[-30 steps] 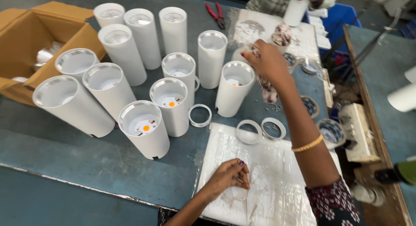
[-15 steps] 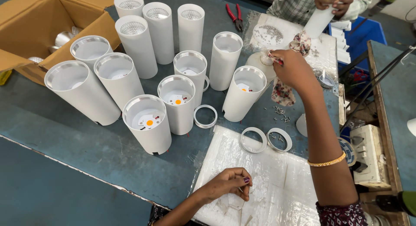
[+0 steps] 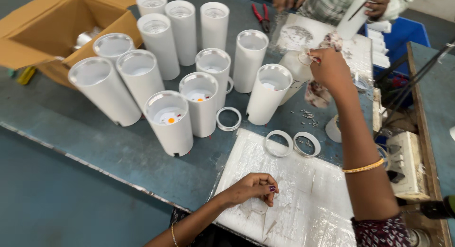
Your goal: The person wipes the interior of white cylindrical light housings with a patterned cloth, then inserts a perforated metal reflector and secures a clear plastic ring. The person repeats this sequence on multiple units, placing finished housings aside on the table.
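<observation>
Right hand point(image 3: 331, 67) around patterned cloth point(image 3: 316, 92)

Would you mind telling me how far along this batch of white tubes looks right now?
Eleven white tubes stand upright on the blue table. The right hand grips a patterned cloth beside a white bottle; the left hand rests on the plastic-wrapped board. Three white rings lie loose, unfitted.
</observation>
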